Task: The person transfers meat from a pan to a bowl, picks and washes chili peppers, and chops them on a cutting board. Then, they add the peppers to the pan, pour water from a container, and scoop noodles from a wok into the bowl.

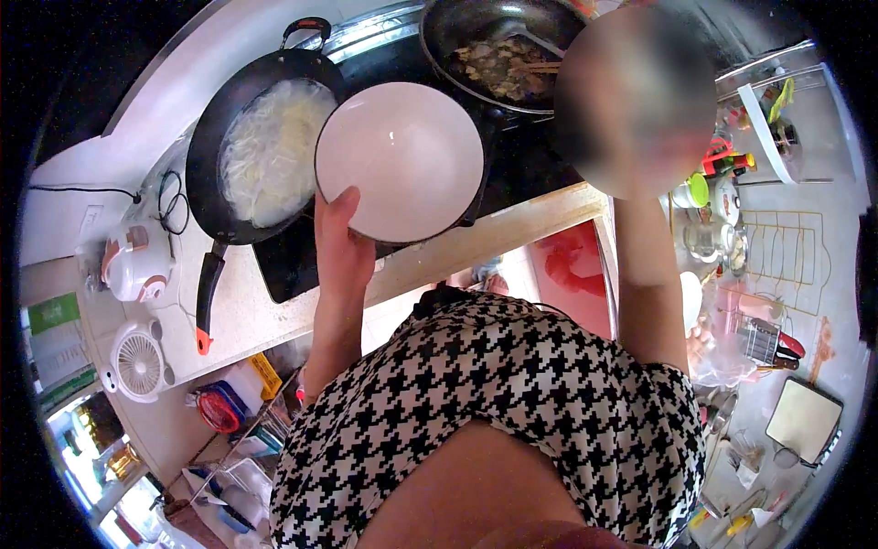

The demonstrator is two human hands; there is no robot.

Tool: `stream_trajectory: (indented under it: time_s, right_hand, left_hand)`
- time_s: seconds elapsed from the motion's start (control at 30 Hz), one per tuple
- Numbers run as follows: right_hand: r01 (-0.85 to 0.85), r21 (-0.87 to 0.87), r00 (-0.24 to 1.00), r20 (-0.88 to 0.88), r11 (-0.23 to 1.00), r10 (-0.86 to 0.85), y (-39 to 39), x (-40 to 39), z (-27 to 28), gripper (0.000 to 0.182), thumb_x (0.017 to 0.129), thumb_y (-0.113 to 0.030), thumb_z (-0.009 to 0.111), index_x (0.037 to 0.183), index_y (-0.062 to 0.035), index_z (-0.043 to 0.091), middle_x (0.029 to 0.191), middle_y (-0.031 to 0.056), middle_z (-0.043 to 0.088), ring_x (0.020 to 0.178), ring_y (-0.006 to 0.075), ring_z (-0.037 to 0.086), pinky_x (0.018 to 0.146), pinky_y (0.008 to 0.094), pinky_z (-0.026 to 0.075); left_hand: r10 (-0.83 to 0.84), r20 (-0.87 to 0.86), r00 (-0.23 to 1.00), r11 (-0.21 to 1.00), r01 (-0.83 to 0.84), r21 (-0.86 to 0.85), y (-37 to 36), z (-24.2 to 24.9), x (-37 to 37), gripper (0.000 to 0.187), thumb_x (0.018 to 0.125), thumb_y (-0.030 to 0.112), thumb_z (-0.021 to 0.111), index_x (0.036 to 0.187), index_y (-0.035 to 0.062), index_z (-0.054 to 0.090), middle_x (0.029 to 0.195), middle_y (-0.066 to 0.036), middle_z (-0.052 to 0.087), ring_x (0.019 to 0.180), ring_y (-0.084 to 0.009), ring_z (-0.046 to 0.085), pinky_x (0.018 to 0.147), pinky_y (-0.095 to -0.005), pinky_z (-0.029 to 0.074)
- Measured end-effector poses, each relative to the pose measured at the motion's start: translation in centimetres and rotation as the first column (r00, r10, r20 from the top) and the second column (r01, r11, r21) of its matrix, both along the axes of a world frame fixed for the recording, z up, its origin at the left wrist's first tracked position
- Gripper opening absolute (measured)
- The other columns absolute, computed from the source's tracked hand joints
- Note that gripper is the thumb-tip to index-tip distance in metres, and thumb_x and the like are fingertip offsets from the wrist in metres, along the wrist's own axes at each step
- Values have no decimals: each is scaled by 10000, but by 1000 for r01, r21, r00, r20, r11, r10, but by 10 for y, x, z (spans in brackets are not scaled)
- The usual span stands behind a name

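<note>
My left hand [345, 240] grips a large white bowl [402, 160] by its near-left rim, with the thumb over the edge. Nothing shows inside the bowl, which is tilted toward me. Beyond my left hand, a black wok [208, 178] contains pale, wet noodles [274, 151]. Food in small brown pieces [501, 69] lies in a second dark wok [448, 20] at the back, along with what looks like a metal utensil [541, 42] and chopsticks [540, 67]. My right forearm [647, 274] reaches up beside that wok, but a round blur hides the hand and anything in it.
The woks stand over a black cooktop [288, 265] set in a pale counter [229, 329]. The left wok's handle [209, 293] points toward me. A white fan [140, 360] and a rice cooker [135, 263] are at left. Bottles, jars and a wire rack [782, 256] line the right.
</note>
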State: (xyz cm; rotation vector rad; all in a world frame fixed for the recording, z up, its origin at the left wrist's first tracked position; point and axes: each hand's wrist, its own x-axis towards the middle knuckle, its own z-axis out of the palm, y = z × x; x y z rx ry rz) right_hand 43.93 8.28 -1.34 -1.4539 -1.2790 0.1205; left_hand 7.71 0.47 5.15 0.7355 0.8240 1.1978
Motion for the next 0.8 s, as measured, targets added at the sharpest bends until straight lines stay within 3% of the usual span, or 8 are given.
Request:
stream_trajectory:
  time_s: [0.07, 0.17, 0.27, 0.33, 0.4, 0.6, 0.73, 0.8]
  right_hand:
    - [24, 1, 988, -152, 1000, -23, -7, 1, 1, 167, 769, -187, 623, 737, -29, 580, 644, 30, 599, 589, 110, 563, 553, 237, 444]
    - [-36, -3, 982, -185, 999, 35, -15, 2, 11, 149, 806, -142, 586, 788, 3, 562, 678, 63, 587, 600, 106, 578, 567, 213, 479]
    - [-90, 155, 918, -370, 984, 142, -23, -12, 43, 136, 806, -121, 580, 782, 11, 556, 734, 71, 576, 644, 135, 583, 589, 242, 510]
    - [-18, 139, 970, -236, 990, 50, -38, -33, 83, 150, 812, -119, 567, 801, 28, 536, 767, 86, 561, 663, 167, 587, 614, 275, 528]
    - [-96, 272, 886, -414, 957, 207, -42, -50, 102, 146, 817, -118, 556, 805, 24, 523, 770, 91, 559, 666, 172, 587, 609, 291, 534]
    - [-398, 180, 810, -391, 900, 436, -47, -93, 133, 132, 824, -115, 540, 821, 14, 516, 803, 115, 570, 688, 188, 599, 592, 297, 535]
    - [-199, 139, 901, -363, 970, 237, -28, -55, 120, 170, 813, -161, 569, 836, 4, 536, 774, 95, 581, 662, 170, 601, 575, 269, 524]
    - [-185, 101, 953, -223, 978, 203, -4, -20, 83, 198, 799, -221, 598, 787, -24, 577, 700, 40, 584, 633, 122, 585, 535, 221, 476]
  left_hand:
    - [20, -47, 999, 1000, -19, 11, 12, -8, 6, 553, 759, 255, 540, 1223, 30, 342, 1183, -110, 444, 1106, -236, 420, 922, -389, 345]
    - [-6, -88, 996, 999, 9, 36, 25, 1, 19, 626, 748, 258, 556, 1273, 84, 264, 1207, -113, 404, 1113, -255, 404, 918, -419, 339]
    - [-49, -99, 994, 999, 51, 18, 39, 3, 17, 665, 783, 233, 549, 1310, 108, 163, 1215, -115, 376, 1103, -238, 398, 835, -393, 411]
    - [-68, -114, 991, 997, 71, 22, 45, 2, 18, 710, 789, 247, 558, 1323, 120, 107, 1222, -134, 362, 1104, -253, 396, 834, -400, 413]
    - [-66, -143, 987, 997, 70, 24, 47, 1, 15, 761, 795, 278, 571, 1327, 136, 47, 1243, -155, 324, 1100, -266, 398, 810, -418, 427]
    - [-45, -81, 996, 999, 44, -16, 50, -9, 12, 694, 802, 299, 572, 1298, 134, 116, 1241, -128, 322, 1104, -262, 397, 788, -434, 439]
    - [-76, -23, 997, 997, 75, -12, 39, -10, 28, 641, 816, 296, 555, 1286, 141, 147, 1238, -108, 330, 1101, -261, 402, 786, -434, 445]
    - [-89, -34, 995, 996, 89, -8, 28, -3, 40, 621, 825, 288, 542, 1286, 143, 151, 1237, -105, 334, 1099, -258, 406, 788, -432, 446]
